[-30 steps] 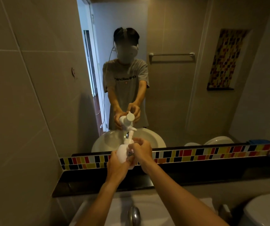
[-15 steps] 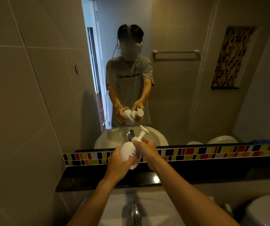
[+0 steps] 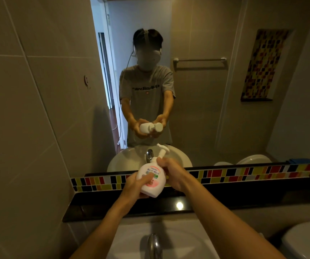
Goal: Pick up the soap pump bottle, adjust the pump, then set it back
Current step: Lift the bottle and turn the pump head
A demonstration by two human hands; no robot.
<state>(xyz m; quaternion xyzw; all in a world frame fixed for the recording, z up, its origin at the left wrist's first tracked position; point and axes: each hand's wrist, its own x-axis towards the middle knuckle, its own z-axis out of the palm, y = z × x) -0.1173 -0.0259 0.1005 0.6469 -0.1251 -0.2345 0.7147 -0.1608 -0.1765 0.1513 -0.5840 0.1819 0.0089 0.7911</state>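
Observation:
A white soap pump bottle (image 3: 153, 179) with a pink and green label is held in the air above the black ledge (image 3: 225, 200), tilted to the right. My left hand (image 3: 134, 186) grips its body from below and the left. My right hand (image 3: 174, 173) is closed around the bottle's neck, just under the white pump head (image 3: 162, 149), which points up and to the left. The mirror above shows both hands on the bottle.
A white sink (image 3: 131, 238) with a chrome tap (image 3: 155, 245) lies below my arms. A strip of coloured tiles (image 3: 244, 173) runs under the mirror. A toilet (image 3: 305, 240) stands at the lower right. A tiled wall closes the left side.
The bottle has tipped from nearly upright to leaning right and has come down and closer to me. My right hand moved from the bottle's side to its neck.

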